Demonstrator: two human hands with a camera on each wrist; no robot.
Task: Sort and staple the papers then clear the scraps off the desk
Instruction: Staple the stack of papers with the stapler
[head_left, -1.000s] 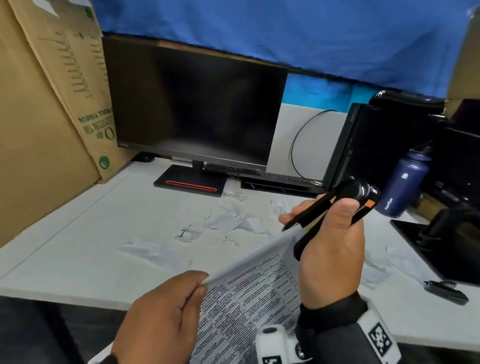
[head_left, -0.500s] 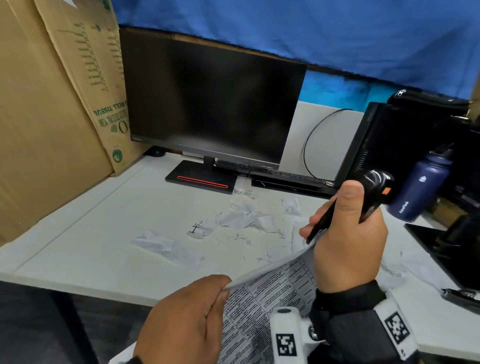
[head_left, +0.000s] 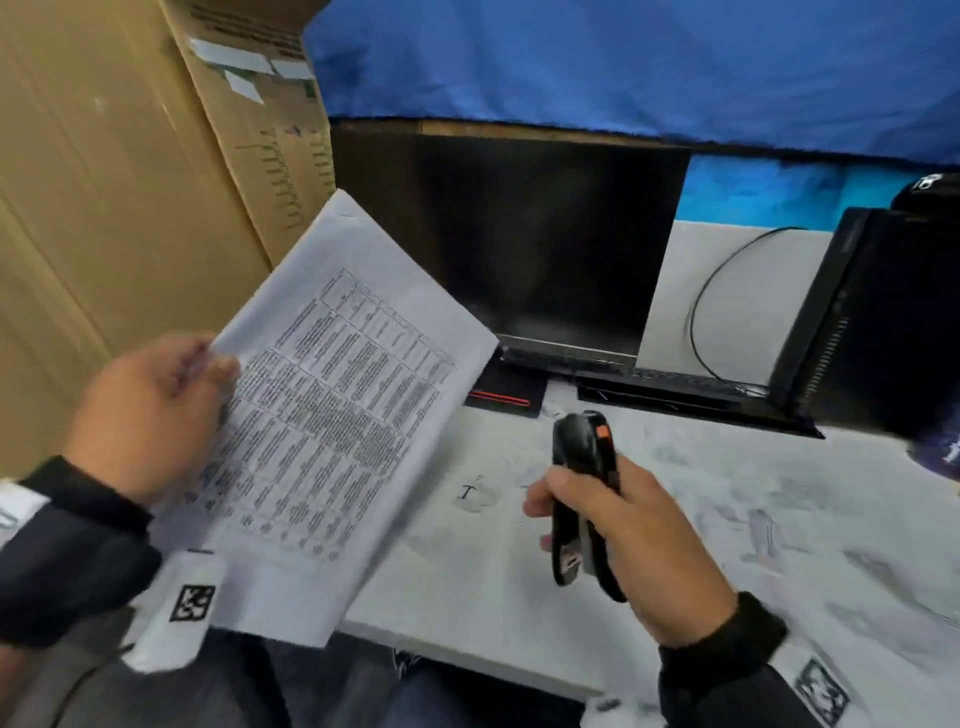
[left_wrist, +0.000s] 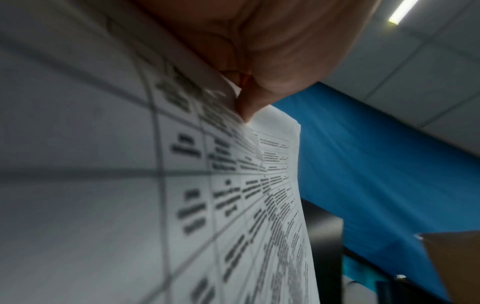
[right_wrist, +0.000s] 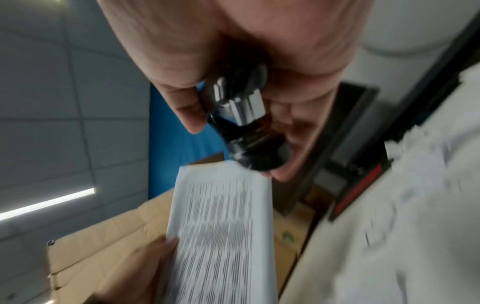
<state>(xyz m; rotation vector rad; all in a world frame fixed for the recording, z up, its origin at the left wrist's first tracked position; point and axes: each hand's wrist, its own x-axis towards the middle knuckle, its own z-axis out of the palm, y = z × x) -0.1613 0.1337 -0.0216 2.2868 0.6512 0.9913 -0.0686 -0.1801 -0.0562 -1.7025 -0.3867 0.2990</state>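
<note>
My left hand (head_left: 156, 415) pinches a set of printed papers (head_left: 332, 415) by its left edge and holds it raised and tilted over the desk's left side. In the left wrist view the thumb (left_wrist: 259, 92) presses on the printed papers (left_wrist: 103, 185). My right hand (head_left: 618, 530) grips a black stapler (head_left: 584, 493) with an orange tab, held upright above the white desk (head_left: 467, 597), apart from the papers. The right wrist view shows the stapler (right_wrist: 246, 123) in my curled fingers and the papers (right_wrist: 223, 226) beyond. Torn paper scraps (head_left: 763, 535) lie blurred on the desk.
A dark monitor (head_left: 545, 239) stands at the back of the desk on a base with a red stripe (head_left: 498, 399). A black computer case (head_left: 878, 317) is at the right. Brown cardboard sheets (head_left: 130, 182) lean at the left. A blue cloth (head_left: 623, 67) hangs behind.
My left hand has lifted the papers up and to the left, away from the stapler. My right hand has lowered the stapler toward the desk and turned it upright.
</note>
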